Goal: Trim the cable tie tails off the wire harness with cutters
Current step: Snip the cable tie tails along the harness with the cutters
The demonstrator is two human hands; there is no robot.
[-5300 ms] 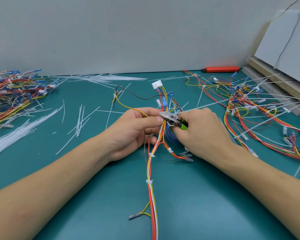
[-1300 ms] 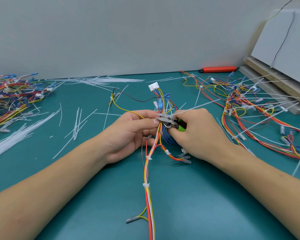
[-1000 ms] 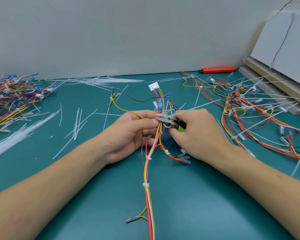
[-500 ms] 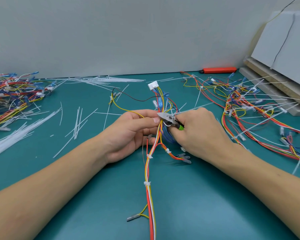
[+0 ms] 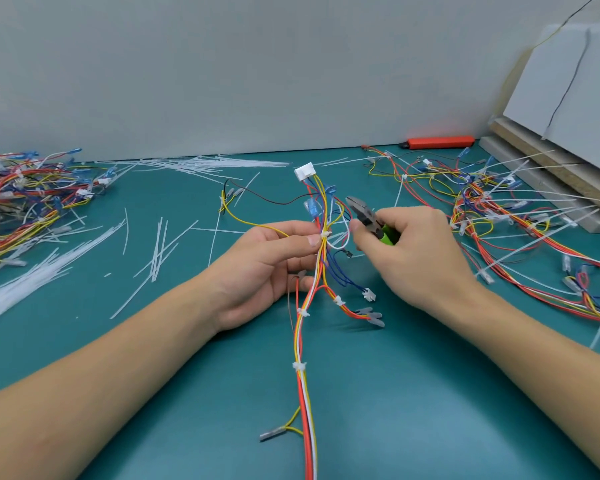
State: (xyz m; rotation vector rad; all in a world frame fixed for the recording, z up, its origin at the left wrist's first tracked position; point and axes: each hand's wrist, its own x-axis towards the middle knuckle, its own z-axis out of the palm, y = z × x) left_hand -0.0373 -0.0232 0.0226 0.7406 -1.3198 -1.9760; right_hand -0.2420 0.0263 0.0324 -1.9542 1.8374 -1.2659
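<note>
A wire harness (image 5: pixel 303 344) of red, yellow, white and blue wires runs from the near edge up the middle to a white connector (image 5: pixel 304 172). My left hand (image 5: pixel 267 268) pinches the harness between thumb and fingers at a white cable tie head (image 5: pixel 325 234). My right hand (image 5: pixel 409 261) holds green-handled cutters (image 5: pixel 371 221), their steel jaws pointing up-left, lifted a little to the right of the harness and not touching it. More short white tie heads (image 5: pixel 299 367) sit along the trunk nearer me.
Cut white tie tails (image 5: pixel 158 249) lie scattered on the teal mat at left and along the wall. A heap of harnesses (image 5: pixel 18 202) fills the far left; another heap with long tie tails (image 5: pixel 520 230) lies right. An orange knife (image 5: pixel 437 142) and leaning boards (image 5: pixel 548 161) stand back right.
My right hand has pulled the cutters away from the tie under my left thumb, up and to the right. The long tail that stuck out there is gone.
</note>
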